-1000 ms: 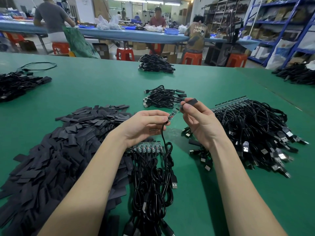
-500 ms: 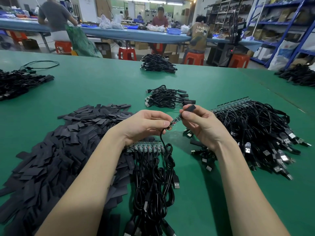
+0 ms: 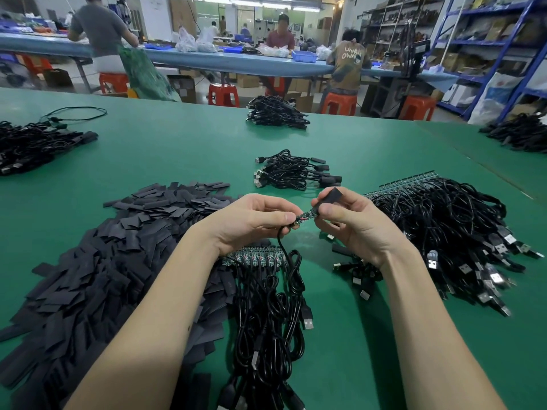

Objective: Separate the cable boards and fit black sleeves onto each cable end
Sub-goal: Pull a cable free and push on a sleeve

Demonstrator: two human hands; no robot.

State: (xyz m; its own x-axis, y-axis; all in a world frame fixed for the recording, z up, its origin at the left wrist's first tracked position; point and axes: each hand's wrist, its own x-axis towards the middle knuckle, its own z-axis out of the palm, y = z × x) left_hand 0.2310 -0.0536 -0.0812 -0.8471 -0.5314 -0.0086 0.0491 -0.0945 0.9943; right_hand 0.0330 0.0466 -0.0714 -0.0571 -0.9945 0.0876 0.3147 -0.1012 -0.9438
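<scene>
My left hand (image 3: 254,220) pinches a black cable just behind its small green board (image 3: 306,216). My right hand (image 3: 355,223) holds a black sleeve (image 3: 329,197) whose mouth sits over the board's far tip. The cable (image 3: 288,261) hangs down from my left fingers onto a bundle of cables still joined by a strip of boards (image 3: 254,257). A large heap of loose black sleeves (image 3: 97,255) lies to the left.
A bigger pile of board-joined cables (image 3: 450,229) lies at the right. A small bundle of sleeved cables (image 3: 296,174) rests beyond my hands. More cable heaps sit at the far centre (image 3: 275,113), left (image 3: 32,145) and right (image 3: 521,134). People work at a blue bench behind.
My hands have come together; the sleeve in my right hand moved down onto the tip of the board held by my left hand.
</scene>
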